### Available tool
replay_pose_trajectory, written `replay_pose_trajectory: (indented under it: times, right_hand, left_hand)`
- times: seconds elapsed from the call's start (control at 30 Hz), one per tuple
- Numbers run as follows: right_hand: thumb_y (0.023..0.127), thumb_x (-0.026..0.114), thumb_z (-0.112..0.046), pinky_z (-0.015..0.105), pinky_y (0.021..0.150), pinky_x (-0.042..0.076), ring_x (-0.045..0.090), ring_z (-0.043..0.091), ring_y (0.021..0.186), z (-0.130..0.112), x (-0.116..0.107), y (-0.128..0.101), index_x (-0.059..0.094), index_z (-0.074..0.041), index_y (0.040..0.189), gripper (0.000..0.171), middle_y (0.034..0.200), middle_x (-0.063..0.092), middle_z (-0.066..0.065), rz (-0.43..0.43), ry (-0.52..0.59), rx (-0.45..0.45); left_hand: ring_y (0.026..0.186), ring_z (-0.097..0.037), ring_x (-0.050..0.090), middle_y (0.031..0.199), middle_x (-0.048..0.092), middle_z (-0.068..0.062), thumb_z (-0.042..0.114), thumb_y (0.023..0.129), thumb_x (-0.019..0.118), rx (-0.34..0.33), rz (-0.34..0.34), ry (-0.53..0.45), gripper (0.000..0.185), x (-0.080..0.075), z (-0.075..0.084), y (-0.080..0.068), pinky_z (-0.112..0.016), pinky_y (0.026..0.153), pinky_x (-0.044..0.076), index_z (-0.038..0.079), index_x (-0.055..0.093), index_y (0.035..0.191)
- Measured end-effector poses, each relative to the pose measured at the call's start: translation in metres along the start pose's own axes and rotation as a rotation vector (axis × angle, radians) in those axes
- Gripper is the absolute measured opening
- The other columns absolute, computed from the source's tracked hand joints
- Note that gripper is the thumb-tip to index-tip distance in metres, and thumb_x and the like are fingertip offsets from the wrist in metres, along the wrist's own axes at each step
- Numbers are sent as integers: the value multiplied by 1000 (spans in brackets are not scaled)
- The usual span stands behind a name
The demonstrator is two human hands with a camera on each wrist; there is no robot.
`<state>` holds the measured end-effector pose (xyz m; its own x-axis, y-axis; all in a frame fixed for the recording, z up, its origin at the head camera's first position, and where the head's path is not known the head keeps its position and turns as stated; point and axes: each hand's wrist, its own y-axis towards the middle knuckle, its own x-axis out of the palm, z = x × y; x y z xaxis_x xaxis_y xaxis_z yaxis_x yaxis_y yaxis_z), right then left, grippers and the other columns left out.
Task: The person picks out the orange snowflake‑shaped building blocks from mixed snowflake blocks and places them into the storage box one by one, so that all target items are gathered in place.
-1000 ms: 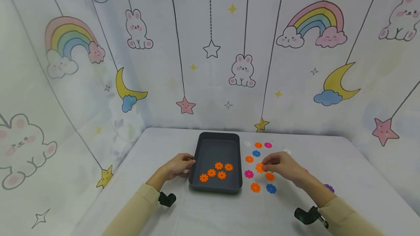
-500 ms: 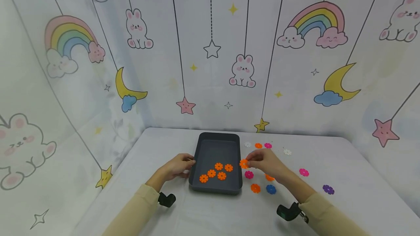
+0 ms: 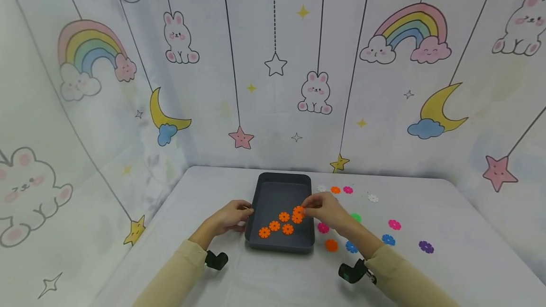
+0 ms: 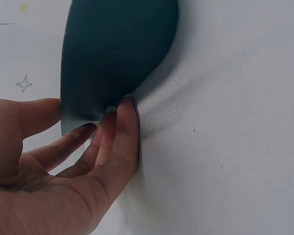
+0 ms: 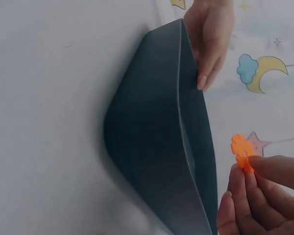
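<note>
- The left hand (image 3: 232,216) rests on the bench (image 3: 204,193) at the left wall of the dark tray (image 3: 256,203). Its fingers (image 4: 118,128) are nearly straight and their tips touch the outside of that wall; they hold nothing.
- The dark tray lies with its long axis from near to far. Inside it, five orange flower discs (image 3: 280,223) lie flat in the near right part of the floor, close together.
- The right hand (image 3: 326,208) is over the right wall of the tray. Its fingertips (image 5: 264,169) pinch one more orange flower disc (image 3: 298,210) by its edge, and in the right wrist view the disc (image 5: 241,147) stands clear of the tray floor.
- The held disc is just above the rightmost disc of the group, so the free floor lies to the far and left side of it. The right hand is the nearer one to this place; the left hand is at the other side of the tray.
- To the right of the tray, loose discs lie on the bench: pink (image 3: 323,227), orange (image 3: 331,245), blue (image 3: 387,239), purple (image 3: 425,247) and others. They are well apart from the held disc.
</note>
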<state>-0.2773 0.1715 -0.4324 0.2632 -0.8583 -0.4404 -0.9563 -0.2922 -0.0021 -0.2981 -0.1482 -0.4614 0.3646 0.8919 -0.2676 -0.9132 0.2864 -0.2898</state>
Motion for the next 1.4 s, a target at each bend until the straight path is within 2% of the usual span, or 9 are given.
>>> replay_pose_trajectory:
  times: [0.23, 0.5, 0.83, 1.2, 1.4]
  right_hand:
    - [94, 74, -10, 36, 83, 59, 66, 19, 86, 5, 14, 10, 74, -2, 105, 14, 97, 73, 5, -16, -19, -38]
    - [93, 73, -6, 43, 83, 60, 67, 19, 83, -1, 30, 18, 73, 1, 104, 13, 94, 73, 8, -48, 19, -81]
    - [91, 75, -6, 34, 72, 57, 68, 24, 82, -13, 57, 26, 75, 1, 100, 11, 90, 72, 8, -25, 6, -86]
    - [90, 73, -1, 30, 66, 56, 66, 15, 74, -16, 86, 44, 74, 0, 97, 7, 86, 71, 6, 39, -119, -123]
    - [91, 71, 1, 30, 66, 58, 65, 14, 73, -18, 96, 50, 73, 0, 96, 5, 86, 71, 5, 12, -204, -129]
  left_hand:
    - [112, -31, 63, 130, 60, -21, 16, 106, 57, -5, -8, 0, 43, 0, 1, -1, -44, 85, 60, -7, 50, 141]
    - [111, -30, 63, 130, 61, -20, 16, 105, 58, -3, -9, 5, 44, 0, 0, 2, -45, 85, 60, -7, 50, 141]
    - [113, -31, 63, 131, 61, -21, 15, 105, 57, -9, -10, 0, 43, 0, 2, 0, -45, 85, 60, -8, 50, 141]
    - [114, -32, 62, 131, 60, -21, 15, 105, 57, -2, 1, 3, 43, 0, 1, -1, -46, 85, 60, -8, 49, 141]
    - [117, -34, 62, 134, 59, -22, 15, 105, 57, -7, -3, -4, 44, 0, 1, 0, -46, 86, 60, -8, 49, 142]
